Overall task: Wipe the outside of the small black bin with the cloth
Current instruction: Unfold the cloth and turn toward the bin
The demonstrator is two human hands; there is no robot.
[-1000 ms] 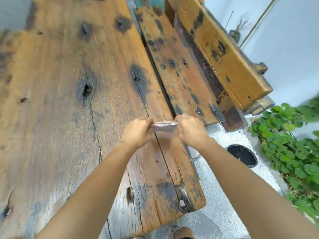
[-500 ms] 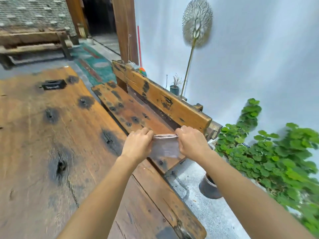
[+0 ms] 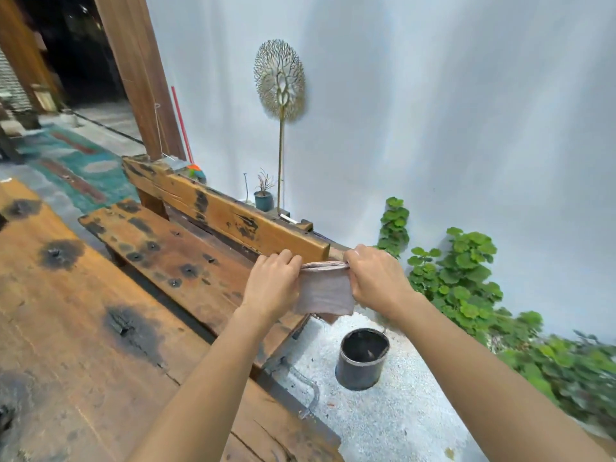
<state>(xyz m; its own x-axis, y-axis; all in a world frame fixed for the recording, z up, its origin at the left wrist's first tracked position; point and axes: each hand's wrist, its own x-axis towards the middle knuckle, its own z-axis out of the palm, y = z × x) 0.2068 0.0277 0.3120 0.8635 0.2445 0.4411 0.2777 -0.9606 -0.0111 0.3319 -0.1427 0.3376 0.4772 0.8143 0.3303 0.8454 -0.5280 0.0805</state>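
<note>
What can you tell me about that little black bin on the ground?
The small black bin is a round, straight-sided tub, dark and dull, perhaps plastic or metal. It stands upright with its top open and no lid, and its inside looks dark and smudged. It sits on pale gravel beside the end of the wooden bench, below the cloth. Nothing is touching it but the ground; both hands are above it.

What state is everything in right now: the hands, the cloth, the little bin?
Left hand: closed on the cloth's left edge.
Right hand: closed on its right edge.
Cloth: folded, held taut in the air.
Small black bin: upright, open-topped, on white gravel, untouched.
</note>
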